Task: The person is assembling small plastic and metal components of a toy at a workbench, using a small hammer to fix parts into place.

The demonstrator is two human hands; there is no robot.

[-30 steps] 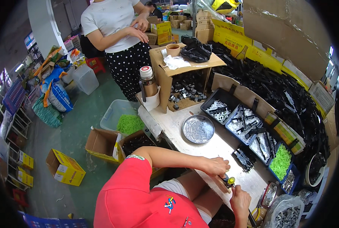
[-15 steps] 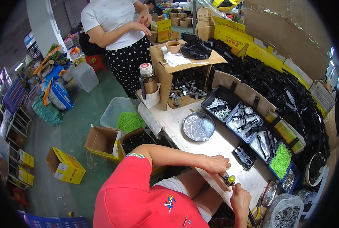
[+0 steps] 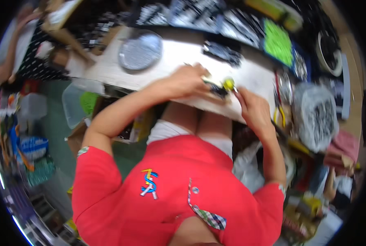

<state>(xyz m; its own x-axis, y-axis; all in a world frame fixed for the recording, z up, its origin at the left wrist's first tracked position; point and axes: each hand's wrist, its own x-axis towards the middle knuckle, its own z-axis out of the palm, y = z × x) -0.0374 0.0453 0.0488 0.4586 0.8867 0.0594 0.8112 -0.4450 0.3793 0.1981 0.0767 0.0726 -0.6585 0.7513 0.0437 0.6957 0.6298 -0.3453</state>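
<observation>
My left hand (image 3: 190,82) is closed over a small dark part (image 3: 219,90) at the table's front edge. A wooden block (image 3: 209,97) sits beneath that part. Close by on the right, my right hand (image 3: 253,107) is wrapped round the handle of a small hammer (image 3: 229,84) with a round yellow face. The hammer's head is right beside the dark part; blur hides whether they touch. Beyond my hands, a cluster of black parts (image 3: 222,52) lies on the white worktable (image 3: 179,53). A round metal tray (image 3: 140,51) rests farther left.
Trays of silver and black parts (image 3: 195,16) line the table's back, with a tray of green pieces (image 3: 278,41) at their right. Yellow-handled pliers (image 3: 279,116) and a plastic bag of small parts (image 3: 315,117) lie right. Another person's arm (image 3: 6,57) shows far left.
My view has swung down and turned, so the table now lies across the top and the picture is blurred. Both hands keep their holds; the hammer stays close to the dark part.
</observation>
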